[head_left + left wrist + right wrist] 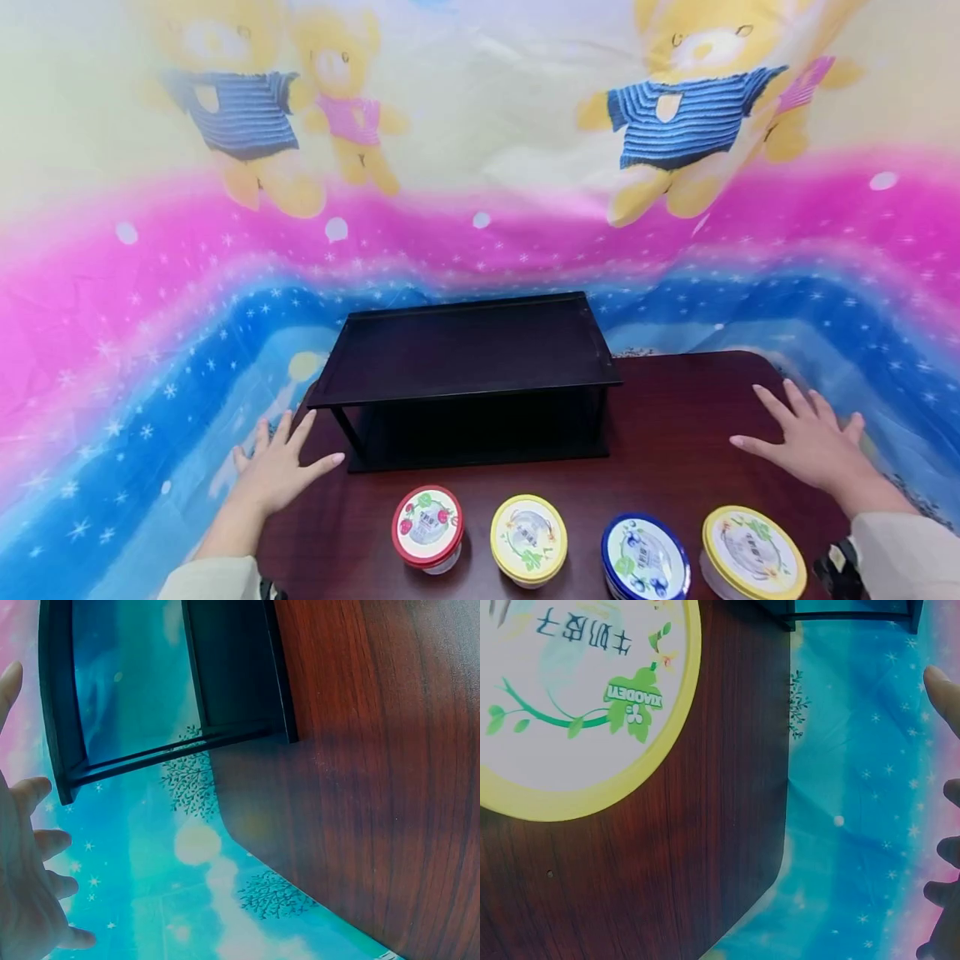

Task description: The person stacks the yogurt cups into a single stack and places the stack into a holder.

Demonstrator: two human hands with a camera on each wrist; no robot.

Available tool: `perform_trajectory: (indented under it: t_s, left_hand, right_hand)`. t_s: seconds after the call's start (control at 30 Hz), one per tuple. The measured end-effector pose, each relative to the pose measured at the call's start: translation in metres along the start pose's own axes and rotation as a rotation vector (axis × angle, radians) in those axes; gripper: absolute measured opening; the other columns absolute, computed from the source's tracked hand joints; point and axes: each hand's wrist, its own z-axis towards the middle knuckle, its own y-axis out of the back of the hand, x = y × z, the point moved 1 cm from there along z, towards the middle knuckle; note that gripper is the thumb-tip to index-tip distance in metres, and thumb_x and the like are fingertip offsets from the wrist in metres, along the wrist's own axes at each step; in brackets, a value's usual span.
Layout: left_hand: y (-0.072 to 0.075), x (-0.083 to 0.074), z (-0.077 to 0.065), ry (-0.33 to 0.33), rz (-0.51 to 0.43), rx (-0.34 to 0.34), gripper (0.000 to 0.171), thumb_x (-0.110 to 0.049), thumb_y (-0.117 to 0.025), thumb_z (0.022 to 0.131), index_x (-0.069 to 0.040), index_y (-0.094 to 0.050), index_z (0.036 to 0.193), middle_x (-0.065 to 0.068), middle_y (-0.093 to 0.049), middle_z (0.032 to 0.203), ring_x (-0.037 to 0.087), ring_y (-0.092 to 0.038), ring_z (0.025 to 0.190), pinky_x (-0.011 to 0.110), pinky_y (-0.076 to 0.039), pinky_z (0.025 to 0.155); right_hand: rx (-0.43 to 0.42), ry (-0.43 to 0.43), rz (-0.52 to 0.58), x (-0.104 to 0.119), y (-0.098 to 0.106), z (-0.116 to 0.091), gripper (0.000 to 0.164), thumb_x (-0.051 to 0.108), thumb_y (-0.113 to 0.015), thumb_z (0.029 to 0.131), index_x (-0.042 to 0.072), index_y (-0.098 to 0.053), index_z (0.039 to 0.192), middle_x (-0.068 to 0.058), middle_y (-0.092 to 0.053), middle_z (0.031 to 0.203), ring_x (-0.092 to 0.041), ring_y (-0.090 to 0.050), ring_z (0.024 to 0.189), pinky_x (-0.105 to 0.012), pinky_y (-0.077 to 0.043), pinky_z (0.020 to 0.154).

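My left hand [273, 471] is held with fingers spread at the left of the table, near the black rack's left front corner, holding nothing. At the right side my right hand [817, 442] is likewise spread and holds nothing. Between them, along the near side, stand a red-lidded tub [427, 527], a yellow-lidded tub [528, 537], a blue-lidded tub [645, 557] and a second yellow-lidded tub [753, 552], which is nearest the right hand. The right wrist view shows a yellow-rimmed lid [592, 761] up close with leaf print.
A black two-tier rack [465, 346] stands toward the back of the dark red wooden table [675, 425]. A printed cloth [480, 217] with teddy bears, pink and blue bands hangs behind and around the table's sides.
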Motion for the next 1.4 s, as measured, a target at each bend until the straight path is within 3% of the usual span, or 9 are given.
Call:
perform_trajectory:
  t_s: [0.23,0.53,0.77,1.0,1.23,1.4]
  left_hand:
    - [-0.001,-0.002,0.002,0.004,-0.039,0.009,0.09,-0.07,-0.038,0.073,-0.014,-0.011,0.139,0.028,-0.004,0.137,0.05,0.01,0.119,0.069,0.012,0.077]
    - [-0.003,0.003,0.005,0.018,-0.047,-0.002,0.092,-0.069,-0.039,0.074,-0.011,-0.009,0.139,0.028,-0.004,0.137,0.049,0.009,0.119,0.07,0.012,0.077]
    - [-0.003,0.009,0.011,0.05,-0.097,-0.001,0.093,-0.068,-0.038,0.075,-0.011,-0.001,0.139,0.028,0.0,0.138,0.048,0.012,0.119,0.07,0.011,0.077]
    - [0.002,0.007,0.02,0.041,-0.144,0.0,0.093,-0.067,-0.039,0.076,-0.012,0.003,0.138,0.025,0.006,0.139,0.046,0.013,0.12,0.069,0.008,0.078]
    - [0.006,0.001,0.031,0.064,-0.196,0.018,0.095,-0.066,-0.04,0.076,-0.009,0.003,0.138,0.024,0.006,0.139,0.046,0.009,0.121,0.069,0.004,0.08]
    - [0.004,0.001,0.039,0.073,-0.256,-0.006,0.096,-0.065,-0.042,0.076,-0.008,0.002,0.138,0.025,0.002,0.139,0.045,0.002,0.122,0.069,0.0,0.082]
  right_hand:
    - [-0.009,-0.054,-0.014,-0.004,0.002,-0.006,0.095,0.063,-0.047,0.074,0.012,0.0,0.138,-0.03,0.009,0.134,-0.053,0.017,0.113,-0.068,0.02,0.07]
    - [0.004,-0.002,0.038,0.006,0.001,-0.001,0.09,0.059,-0.047,0.077,0.011,-0.001,0.138,-0.029,0.007,0.136,-0.05,0.015,0.116,-0.067,0.021,0.071]
    - [-0.03,0.047,0.073,0.031,-0.007,0.014,0.088,0.057,-0.048,0.078,0.01,-0.005,0.138,-0.03,0.001,0.136,-0.047,0.01,0.12,-0.065,0.021,0.076]
    - [-0.056,0.086,0.133,0.057,-0.015,0.028,0.087,0.056,-0.049,0.078,0.009,-0.007,0.138,-0.029,-0.003,0.137,-0.046,0.006,0.121,-0.062,0.019,0.082]
    - [-0.032,0.112,0.206,0.086,-0.022,0.047,0.088,0.057,-0.049,0.078,0.006,-0.01,0.138,-0.028,-0.006,0.137,-0.045,0.0,0.122,-0.062,0.012,0.087]
    - [-0.012,0.141,0.272,0.106,-0.025,0.061,0.086,0.055,-0.049,0.079,0.005,-0.01,0.138,-0.026,-0.008,0.138,-0.043,-0.005,0.123,-0.063,0.003,0.089]
